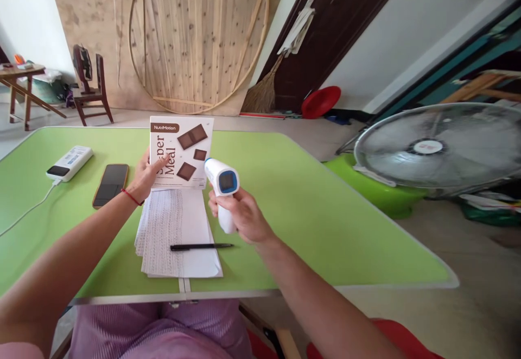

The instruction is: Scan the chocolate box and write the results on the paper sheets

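My left hand [147, 175] grips the left edge of a white box [191, 155] printed with brown chocolate pieces, thumb across its front; the box is held up over the far end of the papers. In my right hand [246, 215] is a white infrared thermometer [222, 177] with a blue-rimmed screen, its handle wrapped by my fingers. Its front end points toward the box's right edge; I cannot tell whether they touch. Below both lies a stack of papers [175, 228] covered partly in small writing, with a black pen [201, 247] lying across it.
On the green table [305, 207], a phone [110, 185] and a white power bank [70, 163] with a cable lie to the left. Beyond the right edge stand a large fan [427, 147] and a green tub [378, 190]. A wooden chair [91, 95] is at the back left.
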Motion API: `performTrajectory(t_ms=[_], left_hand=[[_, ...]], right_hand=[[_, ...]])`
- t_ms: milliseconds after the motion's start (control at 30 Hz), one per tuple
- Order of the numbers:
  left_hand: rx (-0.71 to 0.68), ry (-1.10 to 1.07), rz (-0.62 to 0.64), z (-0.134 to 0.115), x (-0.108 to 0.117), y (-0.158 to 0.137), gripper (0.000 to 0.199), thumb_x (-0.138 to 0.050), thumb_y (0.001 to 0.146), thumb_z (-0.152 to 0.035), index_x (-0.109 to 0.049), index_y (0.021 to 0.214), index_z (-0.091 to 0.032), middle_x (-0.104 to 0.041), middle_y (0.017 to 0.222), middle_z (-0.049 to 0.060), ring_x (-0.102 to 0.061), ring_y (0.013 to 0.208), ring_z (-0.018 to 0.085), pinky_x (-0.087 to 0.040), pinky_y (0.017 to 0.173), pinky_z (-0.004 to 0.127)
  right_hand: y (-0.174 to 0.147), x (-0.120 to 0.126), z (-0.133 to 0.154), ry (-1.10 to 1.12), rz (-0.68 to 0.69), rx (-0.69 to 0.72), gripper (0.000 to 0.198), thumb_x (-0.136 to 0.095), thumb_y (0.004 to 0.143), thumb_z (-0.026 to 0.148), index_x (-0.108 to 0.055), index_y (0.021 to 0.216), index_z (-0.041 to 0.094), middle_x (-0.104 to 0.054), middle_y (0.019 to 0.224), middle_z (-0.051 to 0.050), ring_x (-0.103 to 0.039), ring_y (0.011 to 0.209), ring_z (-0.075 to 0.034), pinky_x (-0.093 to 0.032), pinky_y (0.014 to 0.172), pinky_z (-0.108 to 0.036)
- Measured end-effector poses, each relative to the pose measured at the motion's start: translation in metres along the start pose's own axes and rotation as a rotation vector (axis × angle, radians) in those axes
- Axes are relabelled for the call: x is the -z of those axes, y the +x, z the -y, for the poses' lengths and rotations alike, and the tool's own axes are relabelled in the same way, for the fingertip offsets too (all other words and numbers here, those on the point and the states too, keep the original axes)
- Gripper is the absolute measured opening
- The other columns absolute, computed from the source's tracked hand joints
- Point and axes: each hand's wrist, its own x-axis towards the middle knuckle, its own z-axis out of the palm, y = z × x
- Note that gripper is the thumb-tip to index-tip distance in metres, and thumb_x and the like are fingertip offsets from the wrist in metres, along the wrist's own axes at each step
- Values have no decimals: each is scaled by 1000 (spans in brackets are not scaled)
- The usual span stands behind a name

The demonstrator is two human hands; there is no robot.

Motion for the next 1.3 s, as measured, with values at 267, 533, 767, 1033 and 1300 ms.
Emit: performTrajectory(t_ms=[267,533,767,1033,1300], left_hand=[[-11,52,-145,2,6,-14,52,-79,72,-47,-62,110,-17,-72,108,10,-70,94,26,-59,76,36],[21,87,-196,12,12,-22,51,-79,73,-44,-62,115,-20,-71,110,8,-69,92,23,-58,75,33],[65,125,-189,14,13,-29,46,-78,74,-44,-63,110,-19,-71,109,8,-68,93,23,-58,77,34],[20,275,-127,7,13,-31,38,-77,74,-45,-62,96,-19,-71,105,7,-67,90,21,-58,79,36],[14,375,-124,8,18,-32,39,-76,74,-47,-61,96,-19,-71,104,7,-67,91,21,-58,78,36]], right_hand=[[9,-46,10,246,86,-253,35,-69,69,45,-57,91,19,-47,58,7,-43,52,-11,-39,53,-28],[2,-55,-5,392,181,-386,34,-75,70,44,-58,88,21,-50,61,6,-46,52,-10,-39,52,-27],[-11,-61,-22,394,146,-395,28,-75,73,40,-57,83,21,-56,66,3,-53,56,-12,-46,56,-29],[-22,-67,-23,302,112,-428,27,-76,72,39,-58,78,19,-59,63,3,-55,55,-12,-47,58,-30],[-26,-68,-23,324,116,-429,24,-73,74,39,-58,79,20,-60,65,2,-54,56,-12,-47,58,-30]])
